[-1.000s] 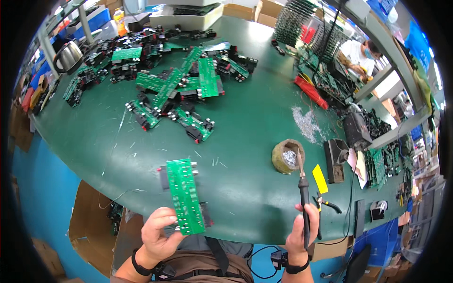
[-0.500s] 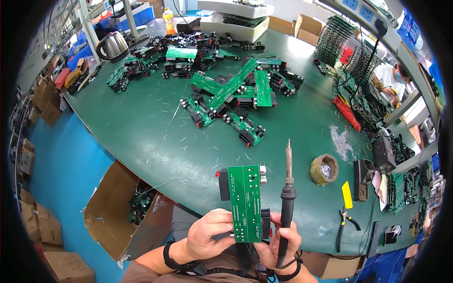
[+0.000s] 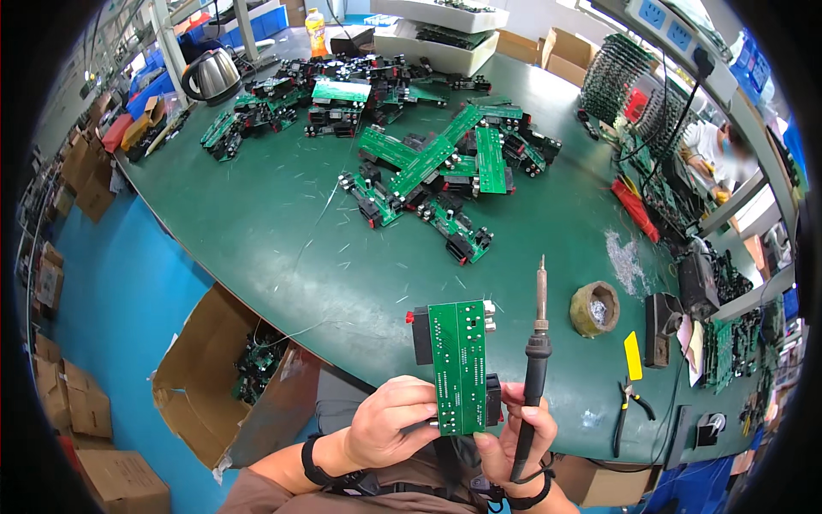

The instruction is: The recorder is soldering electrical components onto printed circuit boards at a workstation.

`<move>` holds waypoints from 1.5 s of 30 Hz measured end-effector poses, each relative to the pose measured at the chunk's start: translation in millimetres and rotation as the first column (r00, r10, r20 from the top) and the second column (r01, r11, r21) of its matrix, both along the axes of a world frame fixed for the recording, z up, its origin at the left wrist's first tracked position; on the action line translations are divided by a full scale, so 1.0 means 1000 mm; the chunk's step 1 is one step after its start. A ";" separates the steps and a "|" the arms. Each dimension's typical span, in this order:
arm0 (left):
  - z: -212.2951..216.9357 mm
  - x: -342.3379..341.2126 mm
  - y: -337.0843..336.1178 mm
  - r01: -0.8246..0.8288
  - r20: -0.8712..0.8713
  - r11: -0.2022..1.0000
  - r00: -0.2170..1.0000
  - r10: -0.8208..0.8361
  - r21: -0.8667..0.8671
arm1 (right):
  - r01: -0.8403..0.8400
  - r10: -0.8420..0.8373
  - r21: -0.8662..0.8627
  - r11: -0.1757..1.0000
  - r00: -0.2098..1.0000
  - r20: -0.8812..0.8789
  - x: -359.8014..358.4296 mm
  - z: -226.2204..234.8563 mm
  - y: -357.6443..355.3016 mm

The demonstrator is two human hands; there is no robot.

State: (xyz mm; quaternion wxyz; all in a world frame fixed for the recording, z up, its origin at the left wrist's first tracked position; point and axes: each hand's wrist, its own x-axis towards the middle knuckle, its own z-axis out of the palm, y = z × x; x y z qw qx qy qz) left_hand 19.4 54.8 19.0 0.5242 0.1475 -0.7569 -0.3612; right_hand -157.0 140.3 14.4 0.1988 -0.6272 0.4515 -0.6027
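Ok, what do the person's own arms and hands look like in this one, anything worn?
Both hands are bare, with no gloves. The left hand has a black band round its wrist, and the right hand has a similar black band. The forearms are bare; a brown short sleeve shows at the lower edge.

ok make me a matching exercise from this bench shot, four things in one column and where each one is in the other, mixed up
Things:
1. circuit board
2. soldering iron
3. kettle
4. cardboard box

Places:
A. far left end of the green table
B. on the floor below the table's near edge
C. in the left hand, touched by the right hand's thumb
D. in the right hand, tip up

Pairs: 1-C, 2-D, 3-A, 4-B
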 end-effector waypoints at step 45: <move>-0.011 0.008 0.000 -0.092 0.066 0.993 0.993 0.097 -0.079 | -0.006 0.005 0.025 1.000 1.000 0.028 0.004 -0.011 -0.003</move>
